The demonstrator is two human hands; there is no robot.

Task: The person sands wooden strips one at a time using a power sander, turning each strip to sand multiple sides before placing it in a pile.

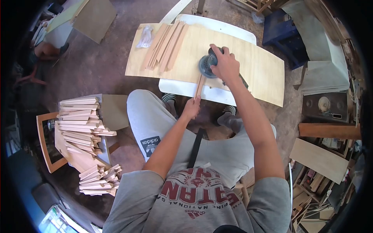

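Observation:
My right hand (226,65) is wrapped round the top of a dark round sander (207,66), whose disc rests over the far end of a thin wooden strip (199,86). The near end of that strip is gripped by my left hand (192,107), at the front edge of the work surface. Under the sander lies a pale plywood board (260,70) on a white table (180,87). Several wooden strips (166,44) lie side by side on the board's left part, beside a clear plastic bag (145,37).
Stacked wooden pieces (79,126) sit on a low stand at the left, beside a wooden frame (43,155). A blue table (280,35) stands at the back right. Boards and scraps (318,159) fill the right side. A person's leg (48,49) shows at the far left.

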